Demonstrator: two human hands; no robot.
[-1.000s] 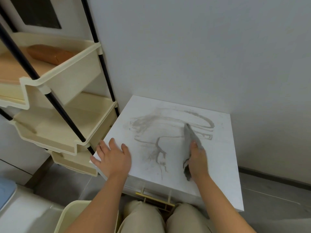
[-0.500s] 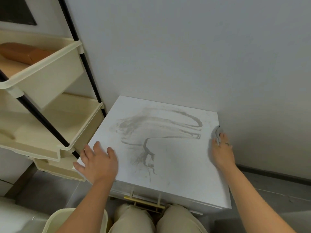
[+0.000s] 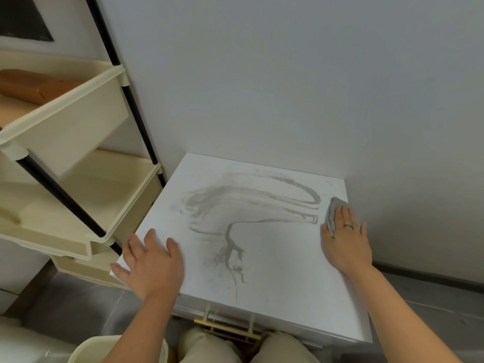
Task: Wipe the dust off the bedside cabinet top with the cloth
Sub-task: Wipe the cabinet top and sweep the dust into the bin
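Pressing small grey cloth (image 3: 334,209) under flat, straight-fingered right hand (image 3: 345,239) at right edge of white bedside cabinet top (image 3: 275,252), same spot as half second ago, more cloth showing. Resting open left hand (image 3: 152,265) flat on front-left corner.

The person is wearing light tan pants (image 3: 209,348). The right hand (image 3: 345,239) is wearing 1 thin ring (image 3: 348,226) on a finger. The arms (image 3: 400,318) are showing bare.

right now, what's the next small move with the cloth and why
Probably sweep the right hand, pressing the cloth at the right edge of the cabinet top, leftward across the middle, where grey dust streaks lie.
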